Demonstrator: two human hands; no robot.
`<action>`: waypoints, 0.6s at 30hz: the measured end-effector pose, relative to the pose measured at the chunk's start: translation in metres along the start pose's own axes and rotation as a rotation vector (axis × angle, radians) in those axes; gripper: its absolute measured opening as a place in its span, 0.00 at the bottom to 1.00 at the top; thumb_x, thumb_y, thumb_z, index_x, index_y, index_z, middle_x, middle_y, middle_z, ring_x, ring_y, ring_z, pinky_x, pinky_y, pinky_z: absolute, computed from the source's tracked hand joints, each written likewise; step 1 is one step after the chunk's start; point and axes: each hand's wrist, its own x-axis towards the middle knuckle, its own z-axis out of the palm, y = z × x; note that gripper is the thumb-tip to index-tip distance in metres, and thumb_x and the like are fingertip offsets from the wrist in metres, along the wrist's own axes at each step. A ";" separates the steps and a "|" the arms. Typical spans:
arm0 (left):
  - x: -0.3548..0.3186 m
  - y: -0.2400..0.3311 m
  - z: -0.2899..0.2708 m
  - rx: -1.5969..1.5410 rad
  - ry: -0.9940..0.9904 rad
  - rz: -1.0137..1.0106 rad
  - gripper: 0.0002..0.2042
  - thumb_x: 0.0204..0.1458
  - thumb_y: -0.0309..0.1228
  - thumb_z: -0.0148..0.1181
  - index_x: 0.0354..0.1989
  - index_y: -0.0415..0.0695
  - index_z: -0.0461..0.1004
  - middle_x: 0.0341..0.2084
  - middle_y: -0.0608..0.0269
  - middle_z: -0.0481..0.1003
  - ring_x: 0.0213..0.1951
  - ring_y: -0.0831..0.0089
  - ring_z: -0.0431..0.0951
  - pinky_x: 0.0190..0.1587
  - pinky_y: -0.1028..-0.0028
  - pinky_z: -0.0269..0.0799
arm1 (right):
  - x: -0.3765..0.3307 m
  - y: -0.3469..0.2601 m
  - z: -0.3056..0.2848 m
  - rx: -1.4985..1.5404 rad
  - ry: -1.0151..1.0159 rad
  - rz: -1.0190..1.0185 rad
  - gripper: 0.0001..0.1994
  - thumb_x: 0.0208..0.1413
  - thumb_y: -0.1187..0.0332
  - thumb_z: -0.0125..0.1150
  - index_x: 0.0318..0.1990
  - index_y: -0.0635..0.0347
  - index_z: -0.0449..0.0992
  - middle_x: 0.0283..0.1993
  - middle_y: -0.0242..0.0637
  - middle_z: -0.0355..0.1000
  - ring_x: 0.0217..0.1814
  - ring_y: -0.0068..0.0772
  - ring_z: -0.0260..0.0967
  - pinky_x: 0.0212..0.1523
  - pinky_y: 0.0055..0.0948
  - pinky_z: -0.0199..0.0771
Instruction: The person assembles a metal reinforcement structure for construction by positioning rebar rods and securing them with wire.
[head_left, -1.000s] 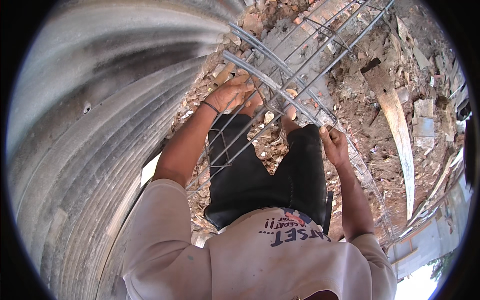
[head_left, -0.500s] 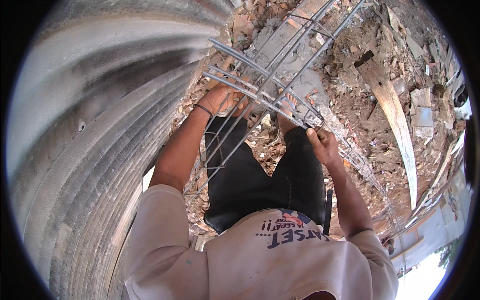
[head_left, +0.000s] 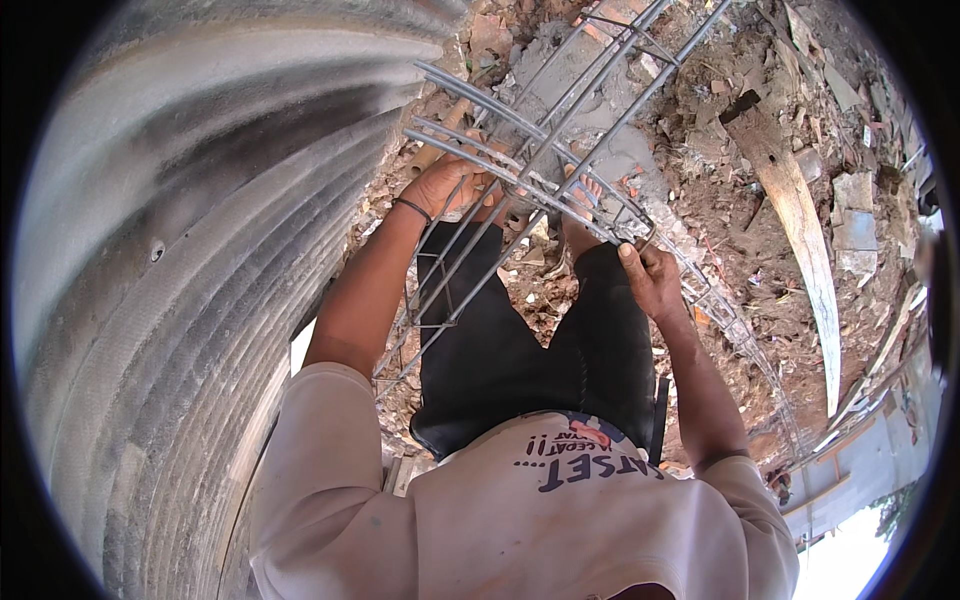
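Note:
Two long steel rebar cages cross each other over my legs. One crossing rebar cage runs from the upper left down to the lower right. The other rebar cage slants from the top right to the lower left. My left hand is closed round bars near the left end of the crossing cage, its fingers partly hidden behind them. Farther along that same cage, my right hand grips a bar, thumb on top and fingers curled beneath.
A corrugated grey sheet wall rises close on my left. Wet grey mortar lies under the crossing. A long weathered plank rests on the rubble-strewn soil at right. A bluish-grey sheet stands at the lower right.
The left end of the crossing cage sits slightly higher in view, and both hands have shifted slightly with it. They keep their hold.

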 end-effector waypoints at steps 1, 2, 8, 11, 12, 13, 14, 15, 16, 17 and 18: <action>-0.003 -0.003 -0.002 -0.002 0.011 0.003 0.19 0.58 0.38 0.62 0.53 0.39 0.74 0.45 0.62 0.77 0.48 0.68 0.76 0.52 0.63 0.72 | -0.001 0.001 0.001 0.003 -0.010 -0.005 0.29 0.62 0.43 0.55 0.25 0.64 0.73 0.18 0.41 0.66 0.22 0.38 0.63 0.30 0.39 0.67; -0.002 -0.006 -0.004 -0.002 0.066 0.012 0.20 0.57 0.37 0.63 0.55 0.39 0.73 0.47 0.61 0.77 0.49 0.68 0.76 0.53 0.63 0.72 | -0.003 0.001 0.000 0.028 -0.039 0.010 0.29 0.62 0.43 0.55 0.24 0.64 0.73 0.18 0.42 0.66 0.22 0.37 0.63 0.29 0.39 0.67; -0.001 -0.006 -0.008 -0.023 0.113 -0.004 0.25 0.56 0.33 0.62 0.62 0.39 0.69 0.51 0.58 0.77 0.51 0.67 0.77 0.56 0.65 0.71 | -0.009 -0.004 0.008 -0.002 -0.047 0.021 0.29 0.63 0.43 0.55 0.23 0.63 0.72 0.17 0.44 0.65 0.21 0.42 0.63 0.29 0.39 0.67; 0.002 -0.003 -0.004 -0.035 0.146 -0.063 0.14 0.57 0.31 0.63 0.51 0.46 0.71 0.44 0.62 0.76 0.44 0.66 0.77 0.40 0.62 0.76 | 0.002 0.005 0.018 0.007 0.009 0.009 0.29 0.63 0.43 0.54 0.24 0.63 0.72 0.18 0.46 0.65 0.22 0.48 0.65 0.30 0.42 0.67; 0.001 -0.004 -0.005 -0.057 0.127 -0.046 0.15 0.57 0.30 0.62 0.52 0.45 0.71 0.44 0.61 0.76 0.44 0.66 0.77 0.39 0.62 0.76 | 0.007 0.010 0.018 -0.033 0.025 -0.010 0.29 0.63 0.43 0.54 0.24 0.63 0.72 0.18 0.46 0.66 0.23 0.50 0.66 0.30 0.43 0.67; -0.001 -0.002 -0.008 -0.078 0.107 -0.029 0.15 0.57 0.30 0.62 0.52 0.44 0.70 0.45 0.60 0.76 0.43 0.67 0.78 0.38 0.62 0.76 | 0.012 0.015 0.018 -0.073 0.041 -0.029 0.28 0.63 0.43 0.54 0.25 0.63 0.73 0.19 0.47 0.67 0.23 0.52 0.67 0.30 0.44 0.67; -0.001 -0.001 -0.006 -0.023 0.056 0.003 0.17 0.58 0.30 0.61 0.55 0.43 0.69 0.47 0.58 0.76 0.45 0.66 0.78 0.38 0.61 0.75 | 0.016 0.014 0.014 -0.097 0.051 -0.044 0.26 0.63 0.43 0.54 0.30 0.61 0.76 0.21 0.48 0.70 0.25 0.52 0.70 0.31 0.44 0.69; -0.001 0.000 -0.005 -0.024 0.054 -0.001 0.17 0.58 0.30 0.61 0.55 0.43 0.69 0.47 0.58 0.76 0.45 0.66 0.78 0.38 0.61 0.75 | 0.017 0.013 0.013 -0.096 0.052 -0.039 0.26 0.63 0.43 0.54 0.30 0.61 0.76 0.21 0.48 0.70 0.25 0.52 0.70 0.31 0.44 0.69; -0.003 0.002 -0.004 -0.016 0.052 -0.011 0.19 0.58 0.31 0.61 0.57 0.43 0.68 0.47 0.58 0.76 0.46 0.66 0.77 0.38 0.62 0.75 | 0.018 0.012 0.010 -0.088 0.095 -0.044 0.25 0.63 0.44 0.54 0.33 0.61 0.78 0.21 0.48 0.70 0.25 0.52 0.70 0.31 0.44 0.69; -0.004 0.005 0.000 -0.009 0.048 -0.021 0.21 0.58 0.32 0.61 0.59 0.42 0.67 0.47 0.59 0.76 0.47 0.65 0.77 0.38 0.62 0.75 | 0.019 0.006 0.006 -0.080 0.139 -0.049 0.25 0.63 0.44 0.54 0.36 0.60 0.79 0.22 0.48 0.71 0.26 0.52 0.71 0.32 0.44 0.70; -0.005 0.009 0.006 0.020 0.023 -0.031 0.26 0.58 0.37 0.62 0.63 0.41 0.65 0.50 0.61 0.77 0.43 0.71 0.78 0.47 0.66 0.75 | 0.023 0.006 0.001 -0.121 0.120 -0.009 0.23 0.64 0.46 0.54 0.39 0.59 0.80 0.22 0.46 0.71 0.25 0.52 0.72 0.32 0.43 0.70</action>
